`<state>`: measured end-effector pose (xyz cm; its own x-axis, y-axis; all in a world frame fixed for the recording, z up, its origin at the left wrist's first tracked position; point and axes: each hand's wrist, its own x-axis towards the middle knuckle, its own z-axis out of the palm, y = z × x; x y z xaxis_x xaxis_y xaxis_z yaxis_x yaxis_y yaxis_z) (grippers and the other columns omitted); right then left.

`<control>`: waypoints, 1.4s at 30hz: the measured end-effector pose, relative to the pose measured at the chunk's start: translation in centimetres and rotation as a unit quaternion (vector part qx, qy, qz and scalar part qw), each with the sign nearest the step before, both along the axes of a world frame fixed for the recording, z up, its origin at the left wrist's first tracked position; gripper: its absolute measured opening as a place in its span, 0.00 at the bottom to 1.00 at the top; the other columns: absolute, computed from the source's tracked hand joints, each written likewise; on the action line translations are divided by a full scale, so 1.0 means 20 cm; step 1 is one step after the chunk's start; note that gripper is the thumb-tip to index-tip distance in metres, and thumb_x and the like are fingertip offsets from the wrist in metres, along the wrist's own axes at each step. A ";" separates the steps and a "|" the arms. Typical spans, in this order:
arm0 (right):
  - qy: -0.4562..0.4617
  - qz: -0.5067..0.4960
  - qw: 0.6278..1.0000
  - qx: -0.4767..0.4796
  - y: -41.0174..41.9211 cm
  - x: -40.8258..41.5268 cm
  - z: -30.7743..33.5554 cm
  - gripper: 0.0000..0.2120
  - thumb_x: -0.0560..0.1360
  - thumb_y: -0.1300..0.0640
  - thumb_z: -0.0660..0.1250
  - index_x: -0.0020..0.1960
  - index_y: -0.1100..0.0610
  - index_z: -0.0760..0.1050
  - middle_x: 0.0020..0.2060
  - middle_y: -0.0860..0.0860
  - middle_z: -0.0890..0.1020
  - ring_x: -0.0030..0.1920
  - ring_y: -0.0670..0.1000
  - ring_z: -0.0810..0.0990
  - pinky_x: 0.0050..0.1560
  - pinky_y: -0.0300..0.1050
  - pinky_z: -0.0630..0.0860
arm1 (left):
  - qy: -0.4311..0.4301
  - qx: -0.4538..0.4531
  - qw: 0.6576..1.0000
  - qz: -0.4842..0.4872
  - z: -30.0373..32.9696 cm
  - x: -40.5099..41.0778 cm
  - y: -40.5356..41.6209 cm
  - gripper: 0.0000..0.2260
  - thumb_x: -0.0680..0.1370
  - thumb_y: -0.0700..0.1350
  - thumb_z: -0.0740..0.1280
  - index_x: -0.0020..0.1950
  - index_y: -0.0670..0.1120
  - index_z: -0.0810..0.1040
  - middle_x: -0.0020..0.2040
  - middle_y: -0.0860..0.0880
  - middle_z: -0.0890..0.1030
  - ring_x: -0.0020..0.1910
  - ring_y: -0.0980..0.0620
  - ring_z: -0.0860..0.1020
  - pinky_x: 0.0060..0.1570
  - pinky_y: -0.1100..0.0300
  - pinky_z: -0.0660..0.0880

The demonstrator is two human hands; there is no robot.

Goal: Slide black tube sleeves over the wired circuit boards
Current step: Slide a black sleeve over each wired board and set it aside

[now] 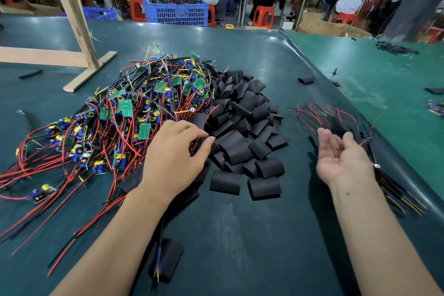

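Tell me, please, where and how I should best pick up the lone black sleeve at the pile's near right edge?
Pinch that sleeve across its two long flat faces, coming from above on the near side. It lies flattened and apart from the pile, open ends sideways, so the right hand, empty and palm up, could probably take it.

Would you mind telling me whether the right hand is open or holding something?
Open and empty: the right hand lies palm up with loosely curled fingers, beside the sleeve pile, gripping nothing.
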<state>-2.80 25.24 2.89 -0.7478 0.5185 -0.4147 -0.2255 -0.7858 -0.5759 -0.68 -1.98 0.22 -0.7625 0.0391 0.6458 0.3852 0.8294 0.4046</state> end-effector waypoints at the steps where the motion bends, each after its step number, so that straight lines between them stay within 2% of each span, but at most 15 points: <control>1: -0.015 0.013 1.000 0.008 0.00 0.00 0.00 0.11 0.82 0.58 0.63 0.45 0.64 0.70 0.40 0.57 0.79 0.33 0.54 0.85 0.32 0.40 0.81 | 0.013 -0.007 1.000 0.014 0.00 0.00 -0.01 0.06 0.75 0.46 0.73 0.46 0.44 0.85 0.44 0.49 0.83 0.45 0.44 0.76 0.48 0.53 0.72; 5: -0.044 0.060 0.997 0.009 0.01 0.01 0.01 0.09 0.81 0.57 0.65 0.49 0.64 0.71 0.42 0.58 0.82 0.30 0.54 0.85 0.28 0.37 0.78 | 0.041 -0.005 0.993 0.106 0.01 -0.02 -0.03 0.08 0.75 0.46 0.73 0.49 0.42 0.84 0.46 0.45 0.81 0.47 0.41 0.75 0.50 0.52 0.71; 10: -0.022 0.080 0.991 -0.102 0.00 0.04 0.04 0.07 0.78 0.68 0.64 0.56 0.66 0.72 0.47 0.60 0.81 0.36 0.58 0.86 0.29 0.36 0.79 | -0.140 0.000 0.978 0.156 0.00 -0.03 -0.06 0.17 0.77 0.53 0.69 0.60 0.44 0.79 0.55 0.44 0.80 0.60 0.41 0.73 0.54 0.49 0.72; 13: -0.008 0.097 0.983 -0.156 0.01 0.03 0.04 0.11 0.80 0.72 0.57 0.62 0.69 0.67 0.54 0.65 0.77 0.37 0.62 0.86 0.28 0.37 0.79 | -0.157 -0.019 0.976 0.151 0.00 -0.03 -0.08 0.15 0.78 0.53 0.69 0.59 0.45 0.82 0.53 0.45 0.82 0.61 0.41 0.72 0.54 0.47 0.72; 16: -0.030 0.138 0.978 -0.151 0.01 0.02 0.02 0.11 0.83 0.65 0.56 0.62 0.67 0.71 0.58 0.67 0.76 0.39 0.57 0.86 0.29 0.35 0.79 | -0.121 -0.022 0.980 0.159 0.01 -0.03 -0.08 0.12 0.76 0.51 0.72 0.55 0.46 0.84 0.47 0.45 0.84 0.57 0.39 0.74 0.51 0.47 0.73; 19: -0.038 0.157 0.976 -0.143 -0.01 0.03 0.00 0.16 0.84 0.55 0.57 0.71 0.58 0.69 0.49 0.65 0.83 0.36 0.52 0.86 0.37 0.28 0.78 | -0.064 0.024 0.987 0.146 0.02 -0.02 -0.08 0.09 0.76 0.47 0.72 0.54 0.46 0.84 0.44 0.46 0.85 0.51 0.41 0.79 0.45 0.50 0.76; 23: -0.058 0.253 0.961 -0.097 -0.07 0.06 0.03 0.18 0.83 0.51 0.59 0.54 0.67 0.75 0.37 0.59 0.86 0.27 0.47 0.83 0.20 0.32 0.72 | 0.006 0.107 0.983 0.146 0.05 0.00 -0.06 0.06 0.78 0.45 0.69 0.53 0.47 0.83 0.44 0.51 0.85 0.41 0.48 0.82 0.45 0.57 0.75; 26: -0.077 0.348 0.934 -0.008 -0.14 0.08 0.05 0.20 0.81 0.52 0.62 0.41 0.65 0.82 0.34 0.52 0.85 0.25 0.44 0.80 0.19 0.32 0.71 | 0.042 0.227 0.963 0.136 0.08 0.00 -0.07 0.07 0.79 0.45 0.69 0.56 0.46 0.82 0.48 0.51 0.85 0.42 0.51 0.82 0.53 0.58 0.77; 28: -0.065 0.375 0.914 0.142 -0.20 0.10 0.06 0.13 0.78 0.53 0.65 0.42 0.59 0.82 0.34 0.51 0.85 0.25 0.44 0.80 0.20 0.32 0.71 | 0.106 0.208 0.966 0.108 0.10 0.02 -0.06 0.08 0.79 0.42 0.69 0.57 0.43 0.82 0.52 0.50 0.84 0.48 0.52 0.82 0.57 0.62 0.75; 30: -0.004 0.400 0.875 0.273 -0.26 0.12 0.07 0.10 0.74 0.51 0.69 0.44 0.57 0.82 0.38 0.53 0.86 0.28 0.46 0.81 0.23 0.33 0.72 | 0.183 0.128 0.974 0.043 0.11 0.05 -0.03 0.07 0.79 0.38 0.69 0.57 0.41 0.82 0.56 0.50 0.82 0.53 0.53 0.81 0.59 0.64 0.73; 33: 0.123 0.477 0.815 0.306 -0.33 0.17 0.08 0.17 0.68 0.49 0.73 0.53 0.56 0.82 0.47 0.57 0.85 0.36 0.52 0.84 0.26 0.37 0.75 | 0.214 0.049 0.969 -0.114 0.10 0.08 0.06 0.08 0.77 0.33 0.70 0.54 0.39 0.83 0.58 0.45 0.82 0.55 0.49 0.82 0.57 0.54 0.77; 35: 0.169 0.500 0.796 0.295 -0.36 0.19 0.07 0.14 0.70 0.52 0.73 0.54 0.55 0.82 0.48 0.58 0.85 0.39 0.55 0.85 0.31 0.40 0.78 | 0.185 0.045 0.964 -0.183 0.08 0.10 0.11 0.14 0.74 0.31 0.71 0.58 0.41 0.82 0.58 0.46 0.81 0.54 0.48 0.82 0.55 0.52 0.78; 37: 0.184 0.479 0.805 0.298 -0.38 0.19 0.05 0.07 0.71 0.55 0.72 0.49 0.54 0.83 0.44 0.59 0.84 0.39 0.55 0.84 0.35 0.40 0.79 | 0.162 0.038 0.963 -0.214 0.08 0.10 0.14 0.17 0.74 0.31 0.72 0.60 0.44 0.80 0.57 0.51 0.82 0.52 0.50 0.81 0.53 0.52 0.78; 38: 0.182 0.465 0.813 0.299 -0.38 0.19 0.05 0.07 0.71 0.56 0.70 0.47 0.55 0.83 0.43 0.58 0.84 0.38 0.55 0.84 0.35 0.40 0.79 | 0.169 0.026 0.961 -0.216 0.08 0.09 0.14 0.14 0.74 0.32 0.73 0.57 0.42 0.82 0.56 0.50 0.82 0.51 0.48 0.81 0.52 0.51 0.78; 42: 0.174 0.396 0.852 0.297 -0.37 0.16 0.04 0.11 0.70 0.57 0.68 0.51 0.61 0.80 0.41 0.56 0.85 0.36 0.53 0.84 0.35 0.39 0.79 | 0.233 -0.019 0.959 -0.157 0.11 0.06 0.09 0.02 0.73 0.38 0.75 0.43 0.39 0.85 0.44 0.45 0.83 0.42 0.42 0.80 0.45 0.46 0.74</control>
